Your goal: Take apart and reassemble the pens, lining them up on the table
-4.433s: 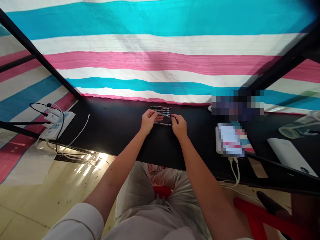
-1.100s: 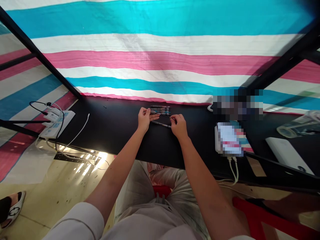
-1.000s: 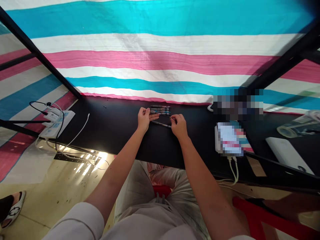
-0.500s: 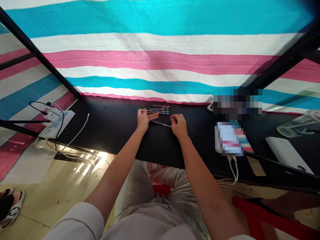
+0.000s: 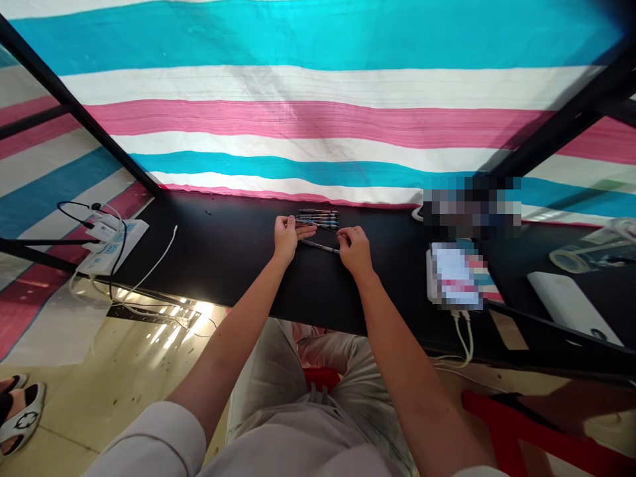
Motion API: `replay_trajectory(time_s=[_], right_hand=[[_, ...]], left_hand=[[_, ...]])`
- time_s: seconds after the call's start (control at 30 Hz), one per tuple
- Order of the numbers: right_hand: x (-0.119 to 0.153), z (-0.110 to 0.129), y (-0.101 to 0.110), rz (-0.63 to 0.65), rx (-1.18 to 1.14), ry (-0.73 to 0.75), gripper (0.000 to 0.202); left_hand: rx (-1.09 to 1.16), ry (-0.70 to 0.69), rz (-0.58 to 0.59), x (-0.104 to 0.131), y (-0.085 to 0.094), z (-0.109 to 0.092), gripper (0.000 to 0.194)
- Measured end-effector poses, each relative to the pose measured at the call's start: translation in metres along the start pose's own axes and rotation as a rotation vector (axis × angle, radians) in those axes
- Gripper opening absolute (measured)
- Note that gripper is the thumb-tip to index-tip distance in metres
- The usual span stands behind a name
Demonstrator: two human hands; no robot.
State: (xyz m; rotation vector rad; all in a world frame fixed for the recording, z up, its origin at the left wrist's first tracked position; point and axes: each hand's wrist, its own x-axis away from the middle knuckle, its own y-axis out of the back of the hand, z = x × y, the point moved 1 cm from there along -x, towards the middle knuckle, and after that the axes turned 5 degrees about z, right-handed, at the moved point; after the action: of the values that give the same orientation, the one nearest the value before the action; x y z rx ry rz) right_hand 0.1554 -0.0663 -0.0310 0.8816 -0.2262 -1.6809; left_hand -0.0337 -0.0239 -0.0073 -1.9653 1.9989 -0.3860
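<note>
Over the black table my left hand (image 5: pixel 286 240) is closed, its fingers together and pointing right. My right hand (image 5: pixel 354 246) is closed in a pinch. Between the fingertips of both hands runs a thin dark stick (image 5: pixel 326 228), perhaps a pen part; its ends are hidden by the fingers. Just below it a slim grey-and-dark pen (image 5: pixel 319 246) lies on the table, its right end at my right fingers. Beyond my hands, several patterned pens (image 5: pixel 320 217) lie side by side, partly covered by my left hand.
The black table (image 5: pixel 228 265) is backed by a striped sheet (image 5: pixel 298 119). On the left sits a white power strip (image 5: pixel 116 248) with cables. A blurred phone (image 5: pixel 457 275) with cables, a white box-shaped device (image 5: pixel 571 308) and a clear jar (image 5: pixel 591 248) are on the right. Another person's sandalled foot (image 5: pixel 24 421) shows lower left.
My hands have barely moved; the left has shifted very slightly right. The other person's foot at lower left has moved a little. The pens look unmoved.
</note>
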Motion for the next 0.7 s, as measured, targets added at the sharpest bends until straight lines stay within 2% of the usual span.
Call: replay_trajectory(time_s=[0.17,0.43,0.7], right_hand=[[0.0,0.0013,0.0003,0.014,0.006,0.006,0.017],[-0.0003,0.0018,0.0016,-0.007,0.003,-0.008,0.017],[-0.0005,0.0013,0.0014,-0.005,-0.012,0.002,0.016]], left_hand=[[-0.014,0.0,0.016,0.0008,-0.0014,-0.0004,0.024],[0.007,-0.005,-0.047,-0.0016,0.0003,-0.0002,0.024],[0.04,-0.029,-0.055,-0.003,0.0018,-0.0006,0.022]])
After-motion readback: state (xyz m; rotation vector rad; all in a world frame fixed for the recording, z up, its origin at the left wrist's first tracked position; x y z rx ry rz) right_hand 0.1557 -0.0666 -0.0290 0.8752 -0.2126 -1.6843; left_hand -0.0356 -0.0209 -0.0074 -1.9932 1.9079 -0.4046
